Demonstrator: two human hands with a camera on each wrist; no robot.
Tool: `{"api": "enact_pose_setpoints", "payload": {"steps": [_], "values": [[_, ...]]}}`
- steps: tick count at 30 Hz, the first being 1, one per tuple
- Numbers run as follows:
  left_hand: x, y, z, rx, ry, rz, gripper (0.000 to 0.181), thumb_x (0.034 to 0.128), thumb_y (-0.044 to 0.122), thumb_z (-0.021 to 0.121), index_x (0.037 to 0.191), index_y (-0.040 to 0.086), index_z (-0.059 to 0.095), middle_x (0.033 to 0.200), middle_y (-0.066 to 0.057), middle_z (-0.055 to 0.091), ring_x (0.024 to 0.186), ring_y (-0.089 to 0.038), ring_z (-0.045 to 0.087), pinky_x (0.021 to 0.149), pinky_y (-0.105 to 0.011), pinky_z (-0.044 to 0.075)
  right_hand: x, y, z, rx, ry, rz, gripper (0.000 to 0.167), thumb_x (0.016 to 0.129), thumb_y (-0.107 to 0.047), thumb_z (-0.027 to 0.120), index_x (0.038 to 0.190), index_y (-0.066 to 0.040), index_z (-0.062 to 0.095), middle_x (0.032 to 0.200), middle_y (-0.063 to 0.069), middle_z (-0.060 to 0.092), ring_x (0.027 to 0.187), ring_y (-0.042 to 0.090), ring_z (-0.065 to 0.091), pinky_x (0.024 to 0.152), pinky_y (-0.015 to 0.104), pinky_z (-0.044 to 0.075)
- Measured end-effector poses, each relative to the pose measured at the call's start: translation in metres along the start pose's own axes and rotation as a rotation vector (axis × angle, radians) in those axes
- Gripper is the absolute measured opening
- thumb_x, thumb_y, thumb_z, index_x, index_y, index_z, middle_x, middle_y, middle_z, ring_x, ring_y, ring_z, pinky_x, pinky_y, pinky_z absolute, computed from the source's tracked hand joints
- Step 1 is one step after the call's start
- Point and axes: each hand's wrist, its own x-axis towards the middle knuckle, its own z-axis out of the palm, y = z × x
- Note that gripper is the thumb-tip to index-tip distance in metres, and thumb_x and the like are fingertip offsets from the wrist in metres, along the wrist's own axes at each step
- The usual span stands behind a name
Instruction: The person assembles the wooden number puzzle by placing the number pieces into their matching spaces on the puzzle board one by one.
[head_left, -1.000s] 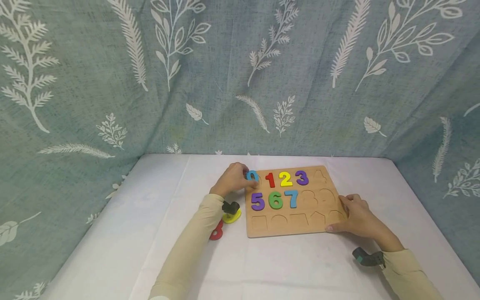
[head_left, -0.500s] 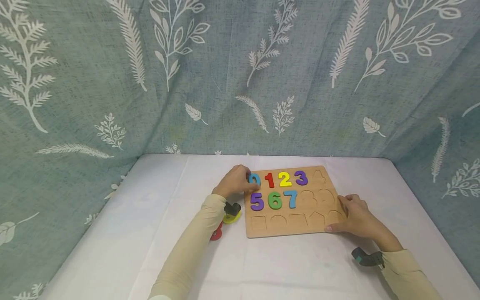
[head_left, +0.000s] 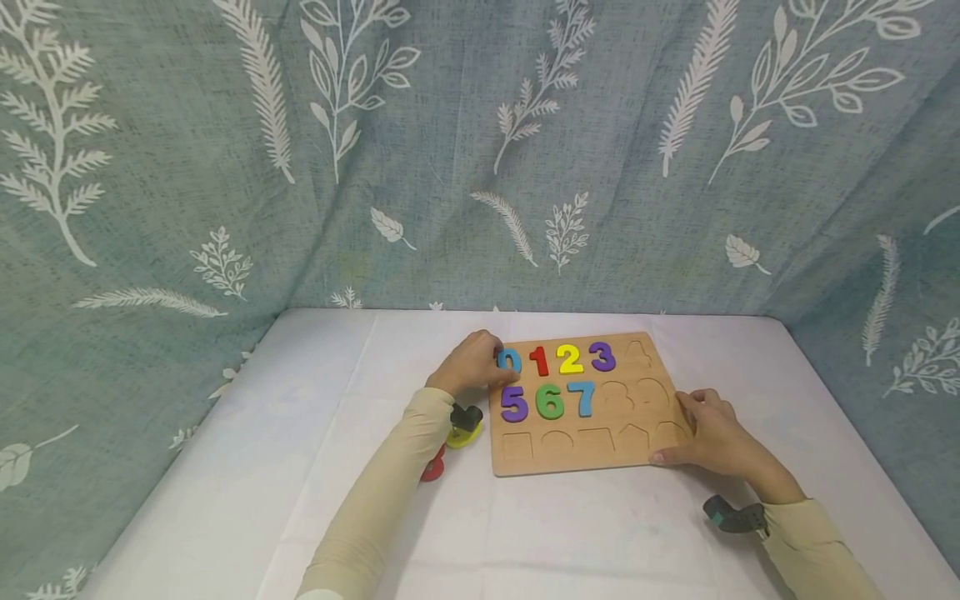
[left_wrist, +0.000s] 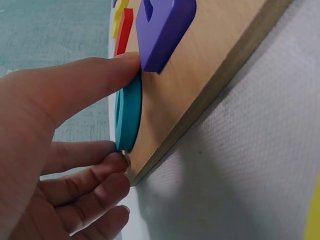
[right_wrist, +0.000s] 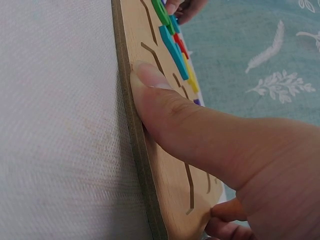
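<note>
The wooden board (head_left: 577, 451) lies on the white table, with colored digits 0, 1, 2, 3 in its top row and 5, 6, 7 in the middle row. At its upper left corner my left hand (head_left: 468, 363) pinches the blue 0 (head_left: 510, 360); in the left wrist view thumb and fingers hold the teal-blue 0 (left_wrist: 129, 112) at its ends, beside the purple 5 (left_wrist: 162, 32). My right hand (head_left: 716, 437) grips the board's right edge, thumb (right_wrist: 160, 100) on its face near the lower corner.
A yellow piece (head_left: 463, 437) and a red piece (head_left: 432, 467) lie on the table left of the board, partly hidden by the left forearm and wrist camera. Patterned green-blue cloth (head_left: 450, 167) hangs behind the table.
My left hand has shifted slightly right with the blue 0, which now sits a little farther right and lower on the board. The right hand has stayed on the board's edge.
</note>
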Motion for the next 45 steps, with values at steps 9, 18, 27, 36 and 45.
{"api": "enact_pose_setpoints", "payload": {"steps": [9, 18, 27, 36, 45], "values": [[0.000, 0.002, -0.001, -0.005, -0.009, 0.003, 0.050, 0.0834, 0.037, 0.086, 0.114, -0.001, 0.074, 0.105, -0.008, 0.073, 0.091, -0.017, 0.060, 0.091, -0.034, 0.057, 0.001, 0.001, 0.000, -0.005, -0.005, 0.012, 0.129, 0.064, -0.056, 0.094, 0.149, 0.021, 0.034, 0.141, 0.043, 0.035, 0.126, 0.058, 0.037, 0.103, 0.074, 0.042], [-0.005, 0.002, -0.014, -0.026, -0.006, -0.008, 0.051, 0.0865, 0.038, 0.082, 0.116, -0.002, 0.075, 0.113, -0.014, 0.073, 0.097, -0.020, 0.063, 0.090, -0.038, 0.056, 0.000, 0.000, -0.001, 0.010, -0.017, 0.005, 0.129, 0.064, -0.054, 0.095, 0.149, 0.021, 0.033, 0.140, 0.041, 0.036, 0.126, 0.057, 0.038, 0.102, 0.073, 0.043], [-0.021, -0.005, -0.052, -0.054, 0.071, -0.007, 0.064, 0.0891, 0.045, 0.079, 0.133, 0.000, 0.067, 0.129, -0.017, 0.069, 0.113, -0.029, 0.065, 0.094, -0.044, 0.058, 0.001, 0.000, -0.001, -0.004, -0.028, 0.021, 0.130, 0.065, -0.056, 0.094, 0.150, 0.020, 0.032, 0.141, 0.041, 0.036, 0.125, 0.055, 0.039, 0.103, 0.071, 0.044], [-0.061, -0.019, -0.076, -0.103, 0.236, -0.009, 0.058, 0.0904, 0.049, 0.076, 0.129, 0.005, 0.071, 0.118, -0.012, 0.070, 0.108, -0.032, 0.063, 0.088, -0.045, 0.054, 0.000, -0.002, -0.002, -0.019, -0.037, 0.011, 0.130, 0.065, -0.057, 0.093, 0.150, 0.021, 0.033, 0.140, 0.040, 0.038, 0.122, 0.053, 0.041, 0.100, 0.068, 0.046], [-0.108, -0.030, -0.076, -0.142, 0.355, 0.038, 0.049, 0.0908, 0.041, 0.078, 0.124, 0.005, 0.073, 0.115, -0.013, 0.072, 0.103, -0.033, 0.068, 0.084, -0.044, 0.057, -0.001, -0.002, -0.002, 0.000, -0.044, 0.033, 0.132, 0.065, -0.055, 0.094, 0.150, 0.022, 0.029, 0.143, 0.043, 0.032, 0.127, 0.057, 0.035, 0.104, 0.073, 0.042]]}}
